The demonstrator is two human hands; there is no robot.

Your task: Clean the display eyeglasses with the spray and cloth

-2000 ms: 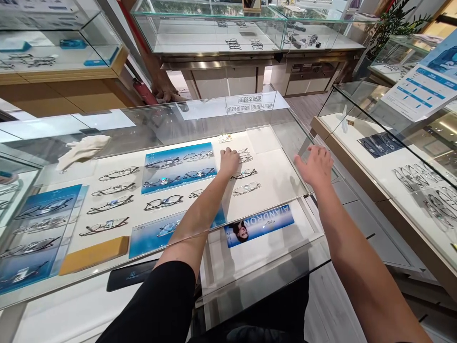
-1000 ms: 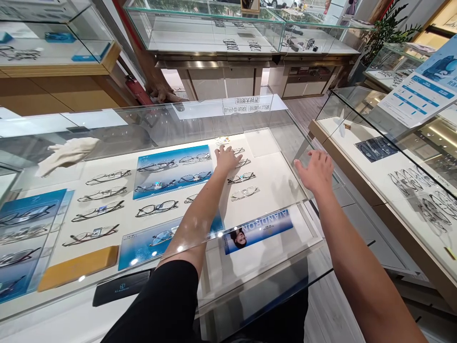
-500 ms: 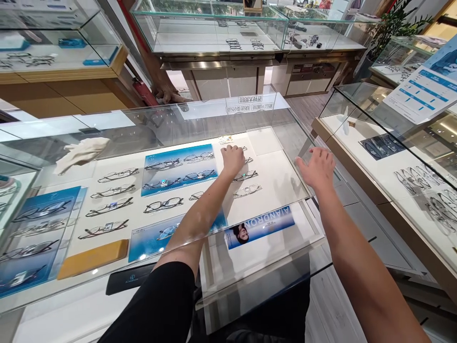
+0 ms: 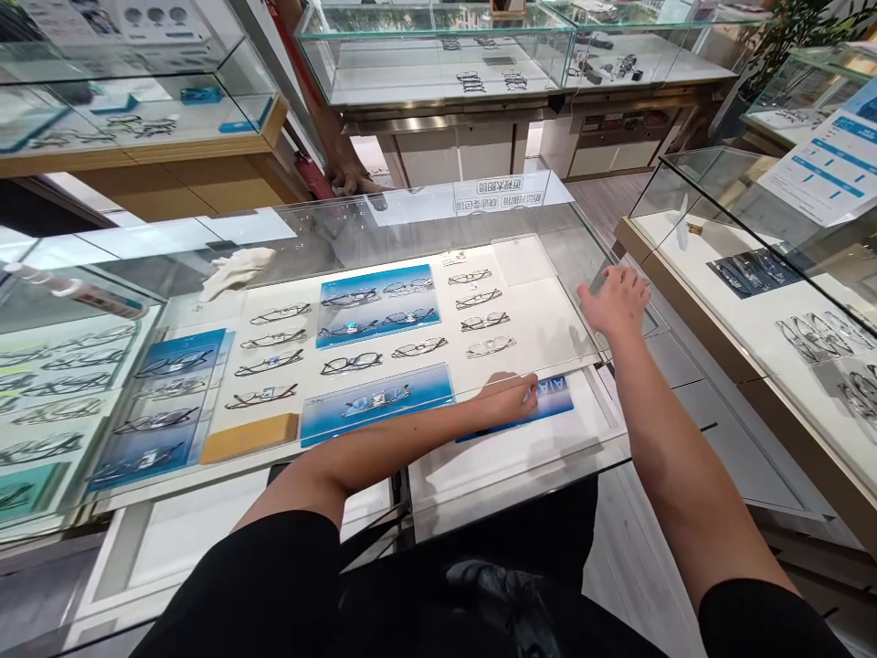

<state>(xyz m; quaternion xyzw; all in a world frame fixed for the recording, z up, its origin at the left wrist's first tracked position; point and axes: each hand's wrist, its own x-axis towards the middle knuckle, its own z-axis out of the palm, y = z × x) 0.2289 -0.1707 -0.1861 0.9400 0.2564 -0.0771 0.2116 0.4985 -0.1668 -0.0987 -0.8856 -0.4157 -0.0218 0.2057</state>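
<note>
A flat blue card with white lettering (image 4: 556,398) lies in a shallow white drawer (image 4: 445,480) beneath the front edge of a long clear-glass showcase (image 4: 609,352). The person's left hand (image 4: 511,395) is over the card and hides much of it; its fingers look bent, but whether they grasp or touch anything I cannot tell. The right hand (image 4: 620,303) is spread, thumb apart from the fingers, grasping nothing, at the showcase's right end; contact with the glass is unclear. Behind the left hand, four thin-framed eyeglasses (image 4: 486,322) form a column on the cream display board (image 4: 548,320). Left of them sits a glossy blue rectangular panel (image 4: 378,308) bearing four more pairs, with a second blue panel (image 4: 426,387) in front carrying one pair. Farther left are a mustard-yellow oblong case (image 4: 250,439) and, towards the back, a crumpled off-white cloth (image 4: 239,270). Beyond, to the right, a blue-and-white printed sign (image 4: 829,169) leans above another glass showcase (image 4: 744,215).
</note>
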